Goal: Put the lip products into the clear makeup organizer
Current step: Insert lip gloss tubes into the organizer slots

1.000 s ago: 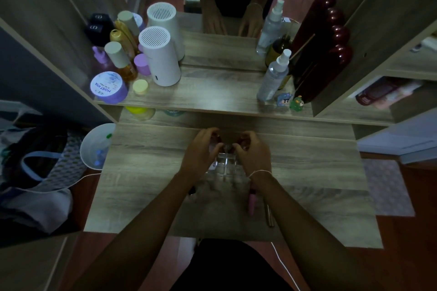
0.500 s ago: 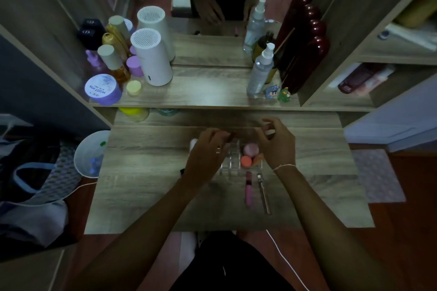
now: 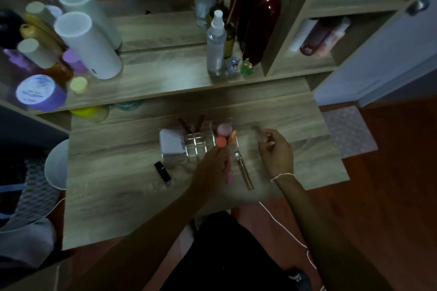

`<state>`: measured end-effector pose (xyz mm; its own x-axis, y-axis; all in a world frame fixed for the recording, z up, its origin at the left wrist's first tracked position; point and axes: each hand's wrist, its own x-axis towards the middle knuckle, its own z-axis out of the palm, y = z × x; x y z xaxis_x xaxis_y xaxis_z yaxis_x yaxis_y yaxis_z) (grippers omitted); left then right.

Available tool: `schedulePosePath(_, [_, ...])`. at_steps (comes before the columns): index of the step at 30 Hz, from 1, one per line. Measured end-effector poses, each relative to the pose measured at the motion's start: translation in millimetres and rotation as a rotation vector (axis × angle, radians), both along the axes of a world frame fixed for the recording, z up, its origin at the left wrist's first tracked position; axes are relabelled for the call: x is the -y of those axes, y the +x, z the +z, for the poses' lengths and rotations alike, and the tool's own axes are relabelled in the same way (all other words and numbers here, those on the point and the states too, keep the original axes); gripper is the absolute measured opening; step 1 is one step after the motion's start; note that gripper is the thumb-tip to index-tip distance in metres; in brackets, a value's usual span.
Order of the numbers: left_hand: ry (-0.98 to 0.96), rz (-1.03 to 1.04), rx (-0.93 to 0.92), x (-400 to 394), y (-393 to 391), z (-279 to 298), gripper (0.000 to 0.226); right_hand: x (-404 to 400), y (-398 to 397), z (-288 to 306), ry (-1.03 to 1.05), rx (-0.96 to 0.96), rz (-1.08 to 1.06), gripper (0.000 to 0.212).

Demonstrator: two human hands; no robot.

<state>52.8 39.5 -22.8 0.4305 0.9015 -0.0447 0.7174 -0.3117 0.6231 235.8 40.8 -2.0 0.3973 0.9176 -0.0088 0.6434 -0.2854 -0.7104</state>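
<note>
The clear gridded acrylic makeup organizer (image 3: pixel 201 143) stood on the wood-grain surface (image 3: pixel 118 184), left hand (image 3: pixel 212 168) covering a pink lip tube (image 3: pixel 229 178), grip indeterminate, right hand (image 3: pixel 276 156) loosely curled, labels unreadable.

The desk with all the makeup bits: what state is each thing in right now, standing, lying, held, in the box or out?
Clear organizer: on the desk, partly filled.
Two dark lip tubes: standing in its back slots.
Round sponges: in its right compartment.
Black lipstick: lying outside, on the desk.
Clear tube: lying outside, untouched.
Pink tube: lying on the desk, under the left hand.
Right hand: lifted; whether it holds anything is blurred.
</note>
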Motion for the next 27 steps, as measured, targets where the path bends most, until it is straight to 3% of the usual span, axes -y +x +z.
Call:
schedulePosePath(8, [-0.177,0.153,-0.095,15.4,14.3,-21.4,0.044,24.1,-18.0,-42.6,-0.268,-0.08,0.129,0.039])
schedulePosePath(12, [-0.225,0.192,-0.121,15.0,17.2,-22.7,0.045,25.5,-26.2,-52.5,-0.344,0.027,0.211,0.055])
schedulePosePath(16, [-0.249,0.175,-0.135,15.5,10.8,-23.3,0.043,26.8,-27.9,-51.7,-0.311,0.085,0.214,0.05])
schedulePosePath(23, [-0.236,0.129,-0.174,15.8,-5.7,-18.3,0.048,28.1,-17.6,-46.3,-0.38,0.016,0.167,0.057])
schedulePosePath(27, [-0.224,0.148,-0.126,16.4,-13.4,-15.1,0.04,27.9,-10.5,-39.4,-0.37,-0.051,0.117,0.043])
